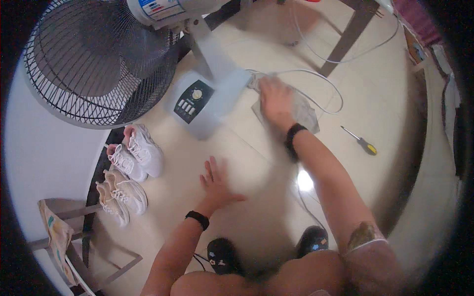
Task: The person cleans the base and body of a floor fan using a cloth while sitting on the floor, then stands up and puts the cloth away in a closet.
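Note:
My right hand (277,104) reaches over a grey cloth (305,114) that lies on the tiled floor beside the fan's base. Its fingers are stretched out and a little blurred; the palm hides part of the cloth. My left hand (216,185) is over the floor with its fingers spread, holding nothing. Left of the cloth stands an electric fan with a pale base (210,118), a dark control panel (193,101) with a knob and white buttons, and a wire-caged head (98,64). A white cord (332,90) curls past the cloth.
A yellow-and-black screwdriver (363,142) lies right of the cloth. Two pairs of shoes, white (140,153) and beige (123,192), stand by the left wall. A table leg (348,39) rises at the upper right. A wooden rack (81,246) is at lower left, my dark shoes (224,254) below.

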A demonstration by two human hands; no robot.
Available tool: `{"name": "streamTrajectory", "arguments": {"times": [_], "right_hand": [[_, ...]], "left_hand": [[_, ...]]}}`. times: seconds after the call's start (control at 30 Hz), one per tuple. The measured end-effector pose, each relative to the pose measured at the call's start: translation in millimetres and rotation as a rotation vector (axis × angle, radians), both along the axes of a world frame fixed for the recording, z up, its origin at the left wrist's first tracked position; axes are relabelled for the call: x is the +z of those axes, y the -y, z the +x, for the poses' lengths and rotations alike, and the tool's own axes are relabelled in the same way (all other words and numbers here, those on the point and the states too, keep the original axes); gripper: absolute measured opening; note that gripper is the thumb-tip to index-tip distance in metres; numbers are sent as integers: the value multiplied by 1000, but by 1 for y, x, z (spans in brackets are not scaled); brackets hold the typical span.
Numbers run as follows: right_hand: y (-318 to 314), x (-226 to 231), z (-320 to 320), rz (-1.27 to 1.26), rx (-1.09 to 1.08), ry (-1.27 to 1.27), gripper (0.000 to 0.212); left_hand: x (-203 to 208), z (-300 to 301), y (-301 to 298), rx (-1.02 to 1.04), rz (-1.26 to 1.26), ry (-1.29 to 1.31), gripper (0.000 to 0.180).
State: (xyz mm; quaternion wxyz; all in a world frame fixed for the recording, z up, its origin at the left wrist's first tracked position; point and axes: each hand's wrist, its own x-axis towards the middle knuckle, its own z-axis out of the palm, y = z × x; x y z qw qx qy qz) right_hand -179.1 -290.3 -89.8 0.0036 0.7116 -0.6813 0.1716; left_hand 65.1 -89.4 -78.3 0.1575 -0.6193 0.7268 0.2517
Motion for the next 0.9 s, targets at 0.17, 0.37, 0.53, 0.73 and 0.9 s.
{"name": "streamTrajectory", "arguments": {"times": [0.17,0.37,0.53,0.73,0.9], "right_hand": [[-9,21,32,153,10,-90,48],[-148,-7,65,118,646,-64,55],[-175,5,26,110,879,33,58],[-156,24,-81,141,192,-282,71],[-198,25,-82,300,-261,-246,69]], "left_hand": [[-2,9,-4,-3,19,-50,153],[-7,9,-6,8,-33,-82,150],[-19,16,-11,-28,-160,-126,145],[-13,11,-15,17,-192,-208,144],[-11,18,-20,38,-187,-218,146]]}}
